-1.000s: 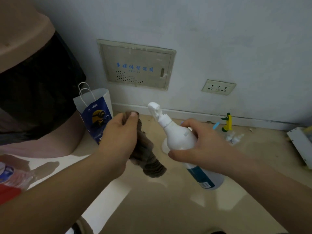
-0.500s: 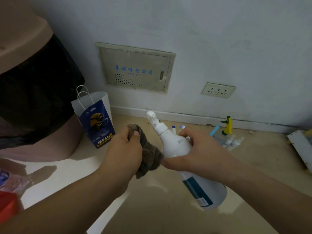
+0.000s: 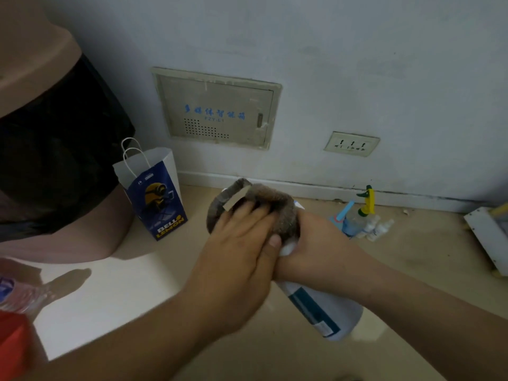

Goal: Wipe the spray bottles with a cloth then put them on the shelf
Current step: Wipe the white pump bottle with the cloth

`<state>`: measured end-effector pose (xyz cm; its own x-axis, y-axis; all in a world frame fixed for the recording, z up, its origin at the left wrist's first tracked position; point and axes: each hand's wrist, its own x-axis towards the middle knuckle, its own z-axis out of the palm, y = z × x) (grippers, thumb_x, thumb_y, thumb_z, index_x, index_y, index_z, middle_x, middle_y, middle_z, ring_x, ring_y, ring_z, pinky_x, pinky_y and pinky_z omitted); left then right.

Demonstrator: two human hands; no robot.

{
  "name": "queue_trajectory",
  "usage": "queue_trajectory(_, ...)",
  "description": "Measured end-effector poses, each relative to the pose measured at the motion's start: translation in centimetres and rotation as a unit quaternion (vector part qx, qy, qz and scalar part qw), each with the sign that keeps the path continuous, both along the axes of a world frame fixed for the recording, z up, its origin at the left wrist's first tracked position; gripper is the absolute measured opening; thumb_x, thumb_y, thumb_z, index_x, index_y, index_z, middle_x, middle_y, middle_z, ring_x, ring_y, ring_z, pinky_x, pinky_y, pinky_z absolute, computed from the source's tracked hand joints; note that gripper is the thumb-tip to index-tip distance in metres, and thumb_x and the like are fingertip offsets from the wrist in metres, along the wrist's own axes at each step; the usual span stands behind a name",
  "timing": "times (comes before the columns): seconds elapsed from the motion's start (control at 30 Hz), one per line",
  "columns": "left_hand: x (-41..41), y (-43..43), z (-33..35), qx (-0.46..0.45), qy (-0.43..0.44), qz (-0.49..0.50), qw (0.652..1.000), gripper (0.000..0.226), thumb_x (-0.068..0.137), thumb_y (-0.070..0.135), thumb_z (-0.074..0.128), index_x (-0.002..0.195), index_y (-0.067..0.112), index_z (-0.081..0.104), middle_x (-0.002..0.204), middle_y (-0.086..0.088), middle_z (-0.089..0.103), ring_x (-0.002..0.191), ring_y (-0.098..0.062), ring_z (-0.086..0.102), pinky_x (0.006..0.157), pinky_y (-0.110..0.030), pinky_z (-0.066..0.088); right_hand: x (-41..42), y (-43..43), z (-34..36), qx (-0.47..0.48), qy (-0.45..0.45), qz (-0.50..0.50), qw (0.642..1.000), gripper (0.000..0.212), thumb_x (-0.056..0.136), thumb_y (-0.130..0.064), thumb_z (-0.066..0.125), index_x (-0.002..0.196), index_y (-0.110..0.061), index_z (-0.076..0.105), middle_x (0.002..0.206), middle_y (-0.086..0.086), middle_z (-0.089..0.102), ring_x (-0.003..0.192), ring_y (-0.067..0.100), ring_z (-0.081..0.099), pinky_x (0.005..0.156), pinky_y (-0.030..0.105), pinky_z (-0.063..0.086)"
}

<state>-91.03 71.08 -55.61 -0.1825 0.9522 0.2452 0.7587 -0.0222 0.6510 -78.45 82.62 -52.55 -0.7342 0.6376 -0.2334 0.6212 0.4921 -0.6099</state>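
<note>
The right hand (image 3: 316, 243) grips the white spray bottle (image 3: 324, 312) near its neck, holding it tilted above the floor. The left hand (image 3: 239, 243) curls the brown cloth (image 3: 275, 207) over the nozzle. The wipe would probably go best with the bottle kept steady and the cloth twisted, then worked down.

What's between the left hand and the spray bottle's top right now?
The brown cloth: the left hand wraps it over the top of the spray bottle, which the right hand holds. The head view shows it.

The paper bag (image 3: 154, 199) reads "BELL LEMON"; the wall panel (image 3: 217, 108) bears "多媒体智能箱".
</note>
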Motion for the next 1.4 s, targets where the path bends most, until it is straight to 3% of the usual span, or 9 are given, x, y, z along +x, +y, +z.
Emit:
queue_trajectory(0.3,0.4,-0.3,0.9,0.029,-0.080,-0.035,0.996,0.041,0.109,0.036,0.035,0.149,0.046,0.034,0.158,0.031,0.029,0.148,0.011,0.021,0.124,-0.024,0.021,0.5,1.0,0.2,-0.024,0.024,-0.065,0.997,0.063,0.052,-0.063,0.072,0.100,-0.024,0.065,0.098,-0.003,0.068,0.088,0.011,0.068,0.078,0.042,0.060)
queue_trajectory(0.4,2.2,-1.8,1.8,0.027,-0.206,-0.030,0.978,0.031,0.106,0.036,0.038,0.127,0.042,0.061,0.125,0.021,0.065,0.114,0.006,0.059,0.096,-0.013,0.047,0.8,1.0,0.0,-0.022,-0.001,-0.060,0.998,0.060,0.056,-0.064,0.076,0.099,-0.025,0.061,0.094,-0.005,0.067,0.085,0.007,0.066,0.073,0.033,0.055)
queue_trajectory(0.47,0.2,-1.2,1.2,-0.011,-0.351,0.148,0.925,0.027,0.107,0.038,0.039,0.110,0.040,0.066,0.103,0.008,0.070,0.092,-0.009,0.068,0.083,-0.028,0.058,1.2,0.9,0.0,-0.056,-0.018,-0.094,0.994,0.059,0.059,-0.060,0.089,0.101,-0.030,0.060,0.094,-0.006,0.069,0.082,0.007,0.069,0.069,0.033,0.059)
queue_trajectory(0.6,-3.8,-0.4,0.5,-0.085,-0.583,0.379,0.714,0.025,0.107,0.035,0.046,0.114,0.023,0.067,0.112,-0.012,0.071,0.101,-0.031,0.069,0.093,-0.049,0.055,1.2,1.0,0.4,-0.085,0.002,-0.130,0.988,0.058,0.065,-0.055,0.092,0.107,-0.036,0.056,0.100,-0.009,0.068,0.085,0.010,0.070,0.074,0.035,0.063)
queue_trajectory(0.83,-0.6,-0.1,2.9,-0.099,-0.541,0.242,0.799,0.022,0.107,0.041,0.045,0.096,0.041,0.063,0.102,0.000,0.070,0.093,-0.021,0.070,0.077,-0.042,0.061,0.3,0.6,0.2,-0.084,0.026,-0.128,0.988,0.060,0.059,-0.055,0.095,0.104,-0.035,0.059,0.099,-0.008,0.071,0.084,0.011,0.073,0.075,0.040,0.065)
queue_trajectory(0.97,0.5,-0.4,3.5,-0.091,-0.490,0.140,0.856,0.030,0.108,0.038,0.041,0.097,0.046,0.068,0.096,0.008,0.073,0.087,0.001,0.069,0.069,-0.016,0.057,0.2,0.3,-0.3,-0.095,0.055,-0.132,0.985,0.059,0.059,-0.053,0.095,0.102,-0.030,0.062,0.100,-0.005,0.073,0.080,0.010,0.076,0.071,0.042,0.067)
queue_trajectory(1.1,0.0,0.7,3.0,-0.135,-0.551,0.141,0.812,0.027,0.102,0.055,0.046,0.117,0.046,0.067,0.116,-0.002,0.073,0.111,-0.023,0.069,0.095,-0.047,0.057,0.1,-0.1,-0.2,-0.132,0.079,-0.122,0.981,0.058,0.061,-0.052,0.095,0.106,-0.036,0.063,0.100,-0.008,0.075,0.083,0.008,0.076,0.073,0.038,0.067)
queue_trajectory(1.2,1.6,0.1,2.4,-0.138,-0.583,0.153,0.786,0.020,0.106,0.046,0.042,0.113,0.058,0.056,0.127,0.000,0.066,0.111,-0.020,0.068,0.071,-0.027,0.062,0.1,-0.1,-0.1,-0.180,0.099,-0.105,0.973,0.053,0.065,-0.046,0.095,0.109,-0.035,0.068,0.101,-0.006,0.078,0.087,0.011,0.078,0.077,0.040,0.067)
queue_trajectory(1.4,2.3,0.1,1.1,-0.120,-0.609,0.125,0.774,0.037,0.107,0.037,0.044,0.102,0.072,0.054,0.131,0.024,0.064,0.102,0.015,0.064,0.088,-0.016,0.053,0.6,1.1,-0.4,-0.324,0.172,-0.171,0.914,0.054,0.079,-0.044,0.085,0.127,-0.024,0.070,0.113,0.001,0.079,0.103,0.024,0.077,0.094,0.052,0.061)
